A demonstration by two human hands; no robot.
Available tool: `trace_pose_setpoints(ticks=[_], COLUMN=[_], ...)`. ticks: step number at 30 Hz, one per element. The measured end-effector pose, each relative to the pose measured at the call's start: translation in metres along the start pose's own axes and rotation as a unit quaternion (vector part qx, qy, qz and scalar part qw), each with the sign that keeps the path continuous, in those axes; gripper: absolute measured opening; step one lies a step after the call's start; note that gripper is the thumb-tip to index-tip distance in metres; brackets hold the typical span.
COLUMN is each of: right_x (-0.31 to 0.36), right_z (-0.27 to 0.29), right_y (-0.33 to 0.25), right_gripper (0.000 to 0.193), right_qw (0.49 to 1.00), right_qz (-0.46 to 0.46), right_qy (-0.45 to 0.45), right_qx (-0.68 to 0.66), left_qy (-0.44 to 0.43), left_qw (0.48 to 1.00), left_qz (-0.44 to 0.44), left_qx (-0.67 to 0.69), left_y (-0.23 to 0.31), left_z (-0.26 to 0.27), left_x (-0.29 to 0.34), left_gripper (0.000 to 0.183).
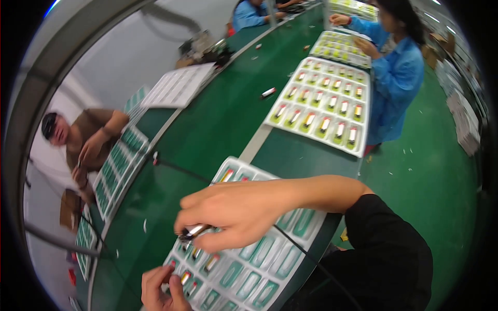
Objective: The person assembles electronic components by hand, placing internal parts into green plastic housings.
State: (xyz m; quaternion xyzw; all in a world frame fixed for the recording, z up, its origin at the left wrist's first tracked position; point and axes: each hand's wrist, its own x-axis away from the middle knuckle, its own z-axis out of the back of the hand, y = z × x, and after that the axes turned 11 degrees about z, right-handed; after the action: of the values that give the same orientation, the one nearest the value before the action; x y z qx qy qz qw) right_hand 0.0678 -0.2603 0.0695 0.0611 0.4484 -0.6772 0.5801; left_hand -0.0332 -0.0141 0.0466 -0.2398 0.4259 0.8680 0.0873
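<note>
My right hand [233,215] is closed around a few small cylindrical parts [194,230], silver and white with dark ends, above a white compartment tray [272,269]. Its forearm crosses over the tray from the right. At the tray's near left edge, my left hand [162,291] has its thumb and forefinger curled together beside a filled cell; what they pinch, if anything, I cannot make out. Similar small cylinders [211,263] with red or yellow ends lie in several cells at the tray's left. Many other cells show only the green surface through them.
A dark cable [306,254] runs across the tray. Beyond is a white tray [317,111] of cylinders, with a person in blue [397,78] at its right. Across the green bench [218,114], another person [88,137] works at trays [119,163]. A loose cylinder [268,93] lies mid-bench.
</note>
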Motion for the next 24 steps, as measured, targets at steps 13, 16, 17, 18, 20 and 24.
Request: trace_pose_setpoints(ticks=[13,16,17,18,20,24], right_x=[-0.010,-0.007,-0.007,-0.008,-0.007,-0.007], right_z=[-0.056,-0.060,-0.060,-0.061,-0.059,-0.060], right_y=[0.009,0.007,0.007,0.007,0.008,0.006], right_gripper=[0.030,0.030,0.030,0.029,0.027,0.026], right_qw=[0.991,0.993,0.992,0.993,0.994,0.993], right_qz=[-0.094,-0.107,-0.110,-0.105,-0.104,-0.105], right_qy=[0.051,0.025,0.025,0.020,0.011,-0.003], right_qx=[-0.081,-0.053,-0.056,-0.048,-0.041,-0.046], left_qy=[0.015,0.011,0.008,0.011,0.008,0.020], left_qw=[0.995,0.990,0.991,0.987,0.983,0.978], left_qz=[-0.077,-0.118,-0.115,-0.136,-0.167,-0.171], left_qx=[-0.065,-0.071,-0.071,-0.079,-0.075,-0.118], left_y=[-0.029,-0.032,-0.033,-0.034,-0.035,-0.032], left_z=[-0.004,-0.006,-0.007,-0.007,-0.011,-0.014], left_x=[-0.014,-0.014,-0.014,-0.014,-0.017,-0.015], left_gripper=[0.031,0.024,0.024,0.023,0.023,0.022])
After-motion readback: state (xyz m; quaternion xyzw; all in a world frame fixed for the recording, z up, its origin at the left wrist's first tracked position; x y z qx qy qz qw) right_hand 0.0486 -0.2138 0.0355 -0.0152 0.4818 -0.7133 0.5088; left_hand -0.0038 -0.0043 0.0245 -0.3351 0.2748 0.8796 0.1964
